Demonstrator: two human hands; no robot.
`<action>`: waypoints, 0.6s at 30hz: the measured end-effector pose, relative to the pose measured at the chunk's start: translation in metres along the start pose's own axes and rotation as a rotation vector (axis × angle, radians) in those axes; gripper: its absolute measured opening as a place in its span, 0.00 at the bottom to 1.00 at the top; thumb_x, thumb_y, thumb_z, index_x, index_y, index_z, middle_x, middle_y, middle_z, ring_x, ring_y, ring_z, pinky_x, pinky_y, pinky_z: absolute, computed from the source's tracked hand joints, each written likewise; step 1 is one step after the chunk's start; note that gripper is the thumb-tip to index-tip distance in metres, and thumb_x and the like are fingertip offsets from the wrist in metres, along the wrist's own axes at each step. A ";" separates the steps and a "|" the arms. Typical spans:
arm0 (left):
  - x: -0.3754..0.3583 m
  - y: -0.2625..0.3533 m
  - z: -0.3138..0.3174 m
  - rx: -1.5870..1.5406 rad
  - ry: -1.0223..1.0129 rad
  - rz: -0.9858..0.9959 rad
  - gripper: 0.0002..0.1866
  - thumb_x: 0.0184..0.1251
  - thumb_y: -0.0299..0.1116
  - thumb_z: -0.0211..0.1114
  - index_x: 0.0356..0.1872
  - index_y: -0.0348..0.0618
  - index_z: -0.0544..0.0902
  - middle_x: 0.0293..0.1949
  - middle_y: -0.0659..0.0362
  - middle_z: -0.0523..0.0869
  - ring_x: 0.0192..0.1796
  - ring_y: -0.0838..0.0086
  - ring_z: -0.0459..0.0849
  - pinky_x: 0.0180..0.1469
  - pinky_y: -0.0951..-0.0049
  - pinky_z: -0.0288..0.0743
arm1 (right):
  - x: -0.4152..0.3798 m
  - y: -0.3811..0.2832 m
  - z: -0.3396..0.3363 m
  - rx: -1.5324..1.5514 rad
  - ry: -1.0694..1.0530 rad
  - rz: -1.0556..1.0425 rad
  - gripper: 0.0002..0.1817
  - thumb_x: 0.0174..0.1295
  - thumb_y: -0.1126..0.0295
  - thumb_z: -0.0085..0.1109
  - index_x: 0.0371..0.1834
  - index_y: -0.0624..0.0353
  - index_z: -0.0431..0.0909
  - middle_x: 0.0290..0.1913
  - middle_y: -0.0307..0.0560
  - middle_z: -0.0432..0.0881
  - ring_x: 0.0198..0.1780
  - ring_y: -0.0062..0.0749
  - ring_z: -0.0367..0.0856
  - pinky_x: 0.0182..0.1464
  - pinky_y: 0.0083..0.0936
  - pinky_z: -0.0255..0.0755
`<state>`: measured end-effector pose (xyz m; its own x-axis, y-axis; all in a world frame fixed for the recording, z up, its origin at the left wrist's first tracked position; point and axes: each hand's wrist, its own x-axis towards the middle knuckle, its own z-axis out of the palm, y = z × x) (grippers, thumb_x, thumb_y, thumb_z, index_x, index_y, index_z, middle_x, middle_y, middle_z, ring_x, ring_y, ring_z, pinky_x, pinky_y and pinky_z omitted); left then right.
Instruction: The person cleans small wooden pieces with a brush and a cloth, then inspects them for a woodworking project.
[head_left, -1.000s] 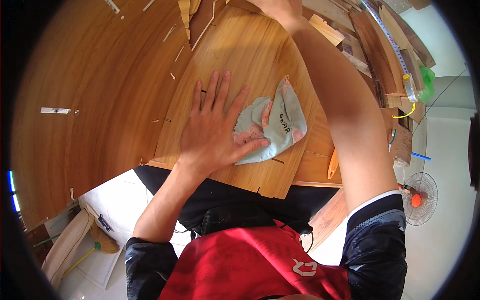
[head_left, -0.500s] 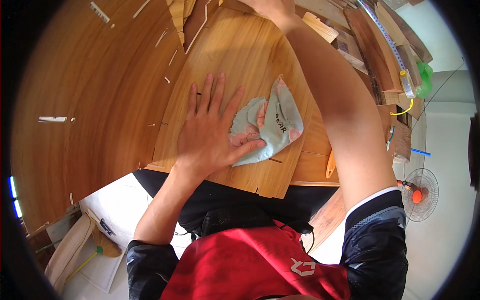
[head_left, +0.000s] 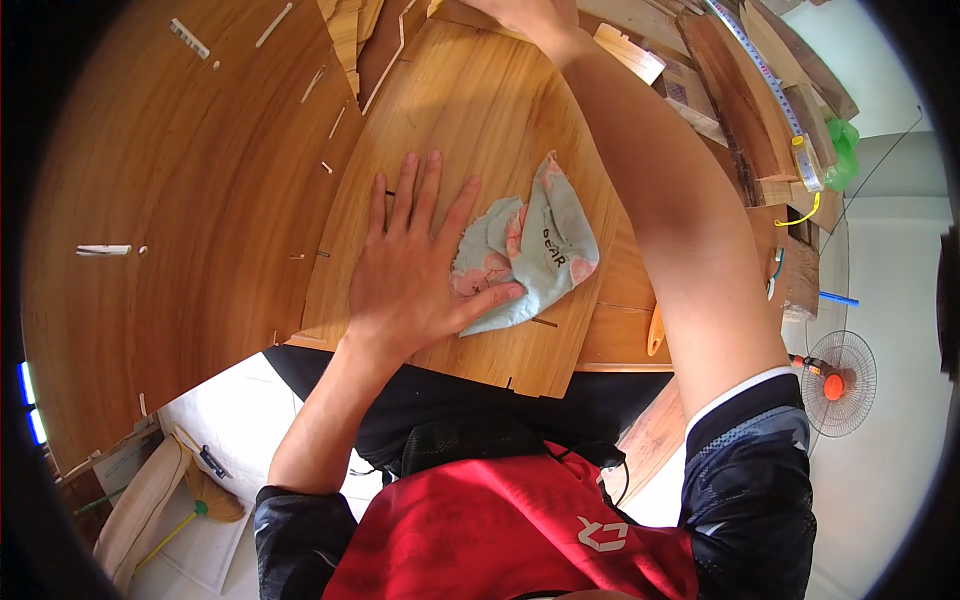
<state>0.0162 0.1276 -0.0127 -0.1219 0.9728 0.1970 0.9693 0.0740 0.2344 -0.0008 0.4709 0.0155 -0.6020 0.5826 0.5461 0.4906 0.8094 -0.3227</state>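
Note:
My left hand [head_left: 410,270] lies flat with fingers spread on a wooden panel [head_left: 470,120], its thumb resting on a cloth [head_left: 560,240]. The cloth is pale blue-green with pink patches and dark lettering, crumpled on the panel. Short dark slots mark the panel's surface near my fingers and close to its lower edge. My right arm stretches across to the far end of the panel, where my right hand [head_left: 525,12] is cut off by the top of the view. Its fingers are out of sight, so what it touches is hidden.
A large slotted wooden panel [head_left: 200,230] stands on the left. Wood offcuts [head_left: 740,100] pile up at the upper right, with a tape measure [head_left: 806,165] and green plastic [head_left: 843,155] on them. An orange handle [head_left: 655,330] lies by my right arm. A fan [head_left: 838,384] stands beyond.
The whole view has shifted slightly. My left hand stays flat in the same place by the cloth, and my right hand remains at the far end of the panel.

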 end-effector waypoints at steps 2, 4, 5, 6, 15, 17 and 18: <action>0.000 0.000 0.000 0.004 0.002 0.000 0.58 0.60 0.78 0.62 0.80 0.43 0.66 0.81 0.37 0.59 0.84 0.43 0.54 0.84 0.41 0.41 | 0.000 0.003 0.003 0.008 0.021 -0.032 0.55 0.54 0.29 0.71 0.70 0.65 0.67 0.60 0.62 0.85 0.55 0.57 0.87 0.54 0.45 0.82; 0.000 0.000 0.000 0.004 0.003 -0.002 0.58 0.60 0.79 0.62 0.80 0.43 0.66 0.81 0.37 0.59 0.84 0.43 0.54 0.84 0.40 0.41 | 0.001 0.003 0.002 0.003 0.003 -0.016 0.55 0.54 0.29 0.71 0.70 0.65 0.67 0.61 0.63 0.84 0.56 0.58 0.87 0.55 0.45 0.82; 0.000 0.000 0.001 0.005 0.002 -0.002 0.58 0.60 0.79 0.62 0.80 0.43 0.66 0.81 0.37 0.59 0.84 0.43 0.54 0.84 0.40 0.42 | 0.001 0.003 0.001 0.000 -0.006 -0.007 0.55 0.54 0.29 0.71 0.71 0.65 0.67 0.61 0.63 0.84 0.56 0.58 0.87 0.55 0.45 0.82; -0.001 0.000 0.001 0.006 0.001 -0.003 0.58 0.60 0.79 0.61 0.80 0.43 0.66 0.81 0.37 0.59 0.84 0.43 0.54 0.84 0.40 0.42 | 0.001 0.004 0.003 0.001 0.012 -0.012 0.54 0.54 0.30 0.71 0.70 0.64 0.67 0.60 0.63 0.84 0.56 0.58 0.87 0.55 0.45 0.82; -0.001 0.000 0.000 0.006 0.002 -0.004 0.58 0.60 0.79 0.62 0.80 0.43 0.67 0.81 0.37 0.59 0.84 0.43 0.54 0.84 0.40 0.42 | 0.002 0.001 -0.003 0.043 -0.042 0.037 0.47 0.53 0.32 0.74 0.60 0.62 0.70 0.51 0.64 0.87 0.53 0.59 0.87 0.52 0.48 0.81; 0.000 0.000 0.000 0.002 0.001 -0.003 0.58 0.60 0.79 0.62 0.80 0.43 0.67 0.81 0.37 0.59 0.84 0.43 0.54 0.84 0.40 0.42 | 0.003 0.002 -0.001 0.054 -0.052 0.054 0.47 0.53 0.32 0.74 0.60 0.62 0.70 0.51 0.64 0.87 0.52 0.59 0.87 0.52 0.48 0.81; 0.000 0.000 0.000 -0.002 -0.001 -0.004 0.58 0.60 0.78 0.62 0.80 0.43 0.67 0.81 0.37 0.59 0.84 0.43 0.54 0.84 0.40 0.42 | 0.004 0.004 0.001 0.042 -0.038 0.045 0.47 0.53 0.32 0.74 0.60 0.62 0.70 0.51 0.64 0.87 0.52 0.59 0.87 0.52 0.48 0.81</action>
<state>0.0160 0.1275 -0.0131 -0.1254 0.9726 0.1957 0.9685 0.0772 0.2367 -0.0017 0.4762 0.0156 -0.6034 0.6204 0.5011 0.4913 0.7841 -0.3791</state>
